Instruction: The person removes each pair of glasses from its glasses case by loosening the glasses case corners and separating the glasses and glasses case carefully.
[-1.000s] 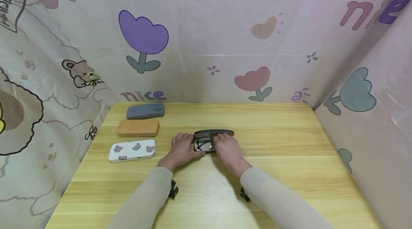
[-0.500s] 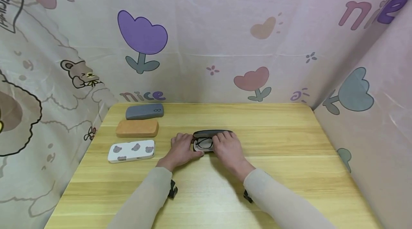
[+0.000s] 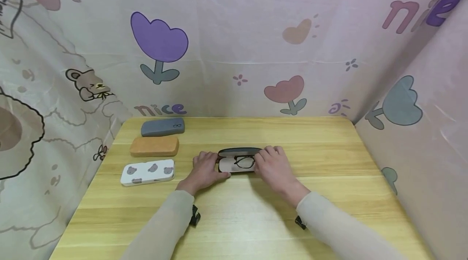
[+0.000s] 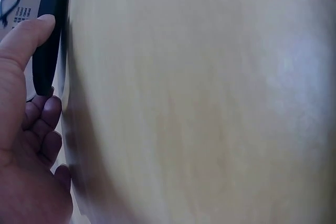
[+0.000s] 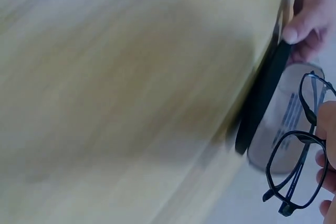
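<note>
A dark eyeglass case [image 3: 226, 165] lies open on the table, its lid raised at the back and its lining pale. My left hand [image 3: 205, 172] grips the case's left end, the thumb on the front rim [image 4: 48, 51]. My right hand [image 3: 275, 171] is over the right end and pinches black-framed eyeglasses [image 3: 244, 163]. Seen from the right wrist, the eyeglasses [image 5: 306, 137] have folded temples and are held near the bridge, above the lining with its printed lines [image 5: 287, 119]. Part of one lens is hidden behind the fingers.
Left of the hands, three closed cases form a column: a grey-blue one [image 3: 162, 127] at the back, an orange-tan one [image 3: 154, 146], and a white one with bear prints [image 3: 148, 172]. A printed curtain [image 3: 226, 48] surrounds the wooden table [image 3: 234, 227].
My right hand has moved right, carrying the eyeglasses from the left part of the case toward its right end. My left hand keeps its hold on the case.
</note>
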Motion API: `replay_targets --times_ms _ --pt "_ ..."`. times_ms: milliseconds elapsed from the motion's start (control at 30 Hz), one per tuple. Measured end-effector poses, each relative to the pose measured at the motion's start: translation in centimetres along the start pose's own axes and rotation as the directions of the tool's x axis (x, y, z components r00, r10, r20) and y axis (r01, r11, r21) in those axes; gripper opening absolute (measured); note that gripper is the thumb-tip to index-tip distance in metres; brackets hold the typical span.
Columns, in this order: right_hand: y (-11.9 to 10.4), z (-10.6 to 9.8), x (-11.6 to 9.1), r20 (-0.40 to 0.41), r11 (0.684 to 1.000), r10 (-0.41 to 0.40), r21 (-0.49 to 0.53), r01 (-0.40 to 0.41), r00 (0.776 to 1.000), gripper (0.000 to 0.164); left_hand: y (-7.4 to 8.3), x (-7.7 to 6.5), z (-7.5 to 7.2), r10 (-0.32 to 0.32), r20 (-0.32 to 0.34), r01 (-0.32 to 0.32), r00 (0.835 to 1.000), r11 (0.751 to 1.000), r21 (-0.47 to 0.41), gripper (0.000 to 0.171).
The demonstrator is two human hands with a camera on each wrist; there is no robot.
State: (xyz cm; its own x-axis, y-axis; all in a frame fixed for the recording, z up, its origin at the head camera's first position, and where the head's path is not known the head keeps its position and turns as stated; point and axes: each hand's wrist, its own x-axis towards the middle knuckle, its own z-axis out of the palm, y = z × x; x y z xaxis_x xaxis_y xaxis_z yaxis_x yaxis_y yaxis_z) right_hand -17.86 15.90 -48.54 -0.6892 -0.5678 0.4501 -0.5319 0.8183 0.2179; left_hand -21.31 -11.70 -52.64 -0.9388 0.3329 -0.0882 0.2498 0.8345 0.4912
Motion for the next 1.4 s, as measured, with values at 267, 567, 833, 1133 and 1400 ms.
replay_targets --times_ms 267,567,833,1133,1400 --pt "4.4 -0.9 -2.1 0.093 0.999 0.041 -0.013 -0.04 0.995 0.022 -0.4 -0.5 -0.3 -0.029 0.001 0.029 1.0 1.0 -0.005 0.086" --pt "11.8 0.3 -4.8 0.09 0.989 0.129 0.06 -0.135 0.988 0.008 -0.5 -0.8 -0.5 -0.039 -0.003 0.039 0.999 0.999 0.005 0.086" --pt "17.2 2.2 -6.1 0.182 0.988 0.155 -0.027 -0.153 0.971 0.01 -0.7 -0.9 -0.6 -0.047 -0.012 0.047 0.999 0.999 0.004 0.085" --pt "21.0 3.0 -7.3 0.313 0.985 0.173 -0.078 -0.156 0.934 0.024 -0.6 -0.7 -0.2 -0.036 -0.007 0.036 0.999 0.999 -0.001 0.083" --pt "22.4 3.0 -7.6 0.352 0.975 0.218 -0.112 -0.19 0.91 0.023 0.3 -0.6 -0.1 -0.006 -0.004 0.006 1.0 1.0 -0.003 0.08"
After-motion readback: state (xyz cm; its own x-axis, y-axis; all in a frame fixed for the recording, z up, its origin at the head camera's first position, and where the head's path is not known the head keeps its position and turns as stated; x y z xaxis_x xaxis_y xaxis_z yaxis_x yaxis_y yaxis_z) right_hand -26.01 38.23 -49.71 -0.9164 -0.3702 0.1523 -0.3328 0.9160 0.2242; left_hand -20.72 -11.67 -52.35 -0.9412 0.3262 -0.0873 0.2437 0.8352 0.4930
